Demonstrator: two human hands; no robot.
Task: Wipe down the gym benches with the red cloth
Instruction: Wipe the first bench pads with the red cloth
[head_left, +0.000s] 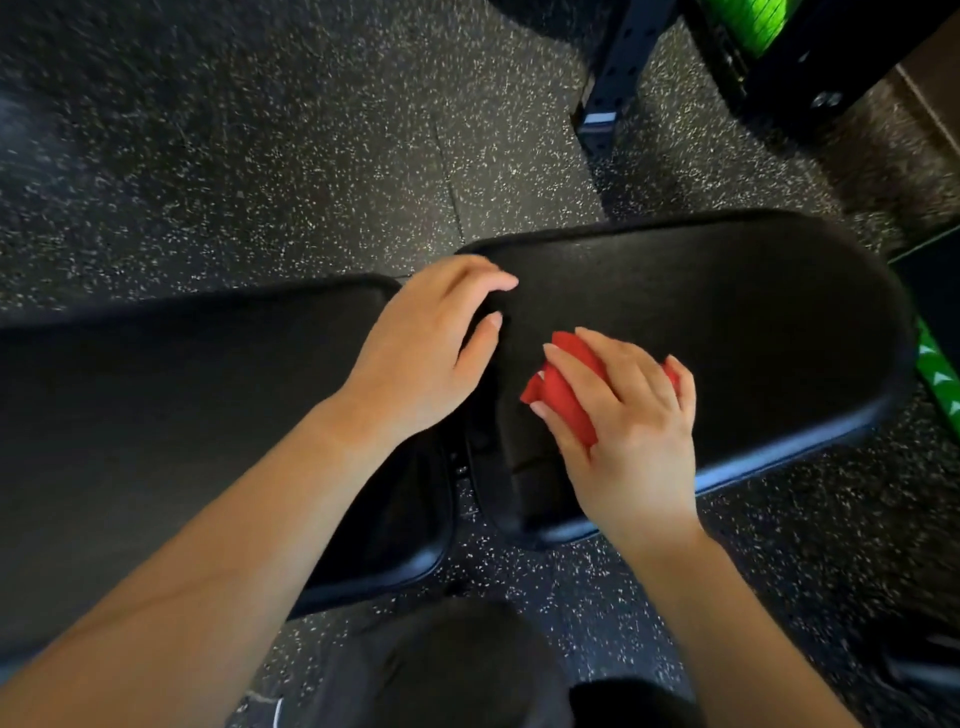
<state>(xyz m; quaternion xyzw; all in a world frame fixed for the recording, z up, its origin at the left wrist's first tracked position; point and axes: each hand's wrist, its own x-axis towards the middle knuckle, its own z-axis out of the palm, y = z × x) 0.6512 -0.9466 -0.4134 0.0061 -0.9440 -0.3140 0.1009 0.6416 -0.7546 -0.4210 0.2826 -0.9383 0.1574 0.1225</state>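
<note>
A black padded gym bench fills the middle of the view in two parts: a long pad (171, 415) at the left and a rounded seat pad (737, 322) at the right, with a gap between them. My right hand (623, 415) presses a bunched red cloth (563, 387) onto the seat pad near its left end. My left hand (431, 343) rests with spread fingers over the gap, its fingertips on the seat pad's near-left corner, holding nothing.
Speckled black rubber flooring (311, 156) surrounds the bench. A dark rack upright (618, 67) stands at the back right, beside green and black equipment (753, 31). A green strip (937, 364) lies at the right edge. My dark-clothed knees (457, 670) show at the bottom.
</note>
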